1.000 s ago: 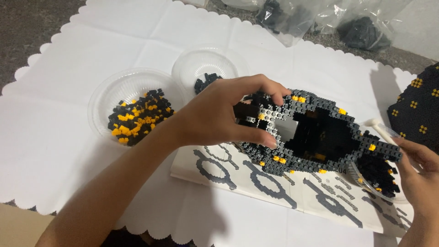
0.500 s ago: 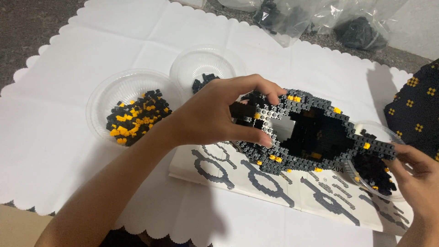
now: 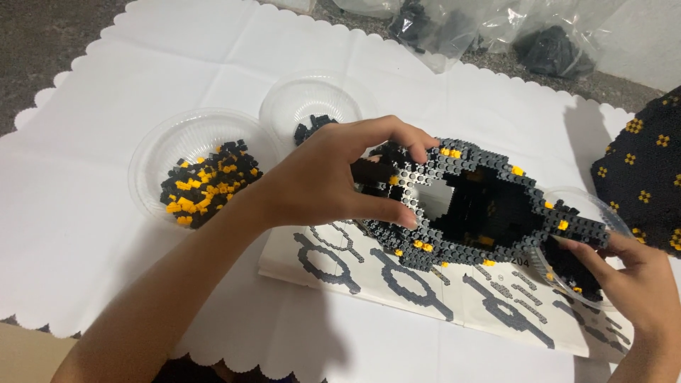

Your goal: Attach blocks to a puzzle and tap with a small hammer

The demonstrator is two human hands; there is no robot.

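My left hand (image 3: 323, 177) has its fingers (image 3: 386, 131) curled over the top of the brick ring (image 3: 482, 209) with the thumb pressing up from beneath, pinching its near-left rim; my right hand (image 3: 642, 280), at four o'clock from the ring, has its fingers spread along the rim of a clear dish (image 3: 567, 276) tucked under the ring's right tip, touching it rather than gripping. The ring hangs just above the instruction sheet (image 3: 425, 298), tilted slightly toward me. To hold this well, I judge the pinch should stay broad across several studs, since a thin studded loop like this could crack apart at its joints if squeezed at one spot. The ring is matte grey and black, knobbly, with small yellow bricks dotted along it and a hollow centre. At nine o'clock sits a ribbed clear bowl (image 3: 152, 152) of loose black and yellow pieces, a second bowl (image 3: 305, 99) at eleven, all on a scalloped white cloth (image 3: 106, 78).
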